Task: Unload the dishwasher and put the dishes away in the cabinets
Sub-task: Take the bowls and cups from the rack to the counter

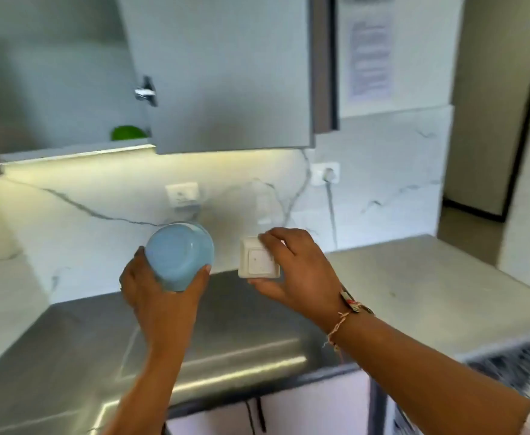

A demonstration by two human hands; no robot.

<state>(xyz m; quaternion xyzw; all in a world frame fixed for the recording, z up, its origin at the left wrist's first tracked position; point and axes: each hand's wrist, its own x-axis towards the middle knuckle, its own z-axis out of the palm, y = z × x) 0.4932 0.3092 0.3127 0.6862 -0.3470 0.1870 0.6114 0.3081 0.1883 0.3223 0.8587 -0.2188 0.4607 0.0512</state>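
Observation:
My left hand (160,290) grips a light blue bowl (179,255), tipped so its underside faces me, above the steel counter. My right hand (292,268) holds a small square white dish (257,262), fingers over its top edge and thumb under it. Above both hands the grey wall cabinet door (226,73) stands swung open. A green object (128,132) rests on the cabinet's bottom shelf (75,149). The dishwasher rack (521,368) shows blurred at the lower right.
A steel counter (69,340) with a recessed sink area (241,350) lies below my hands. Marble backsplash (100,202) carries two wall sockets (182,193) (325,172), one with a cable. A lit strip runs under the cabinet. A doorway opens at the far right.

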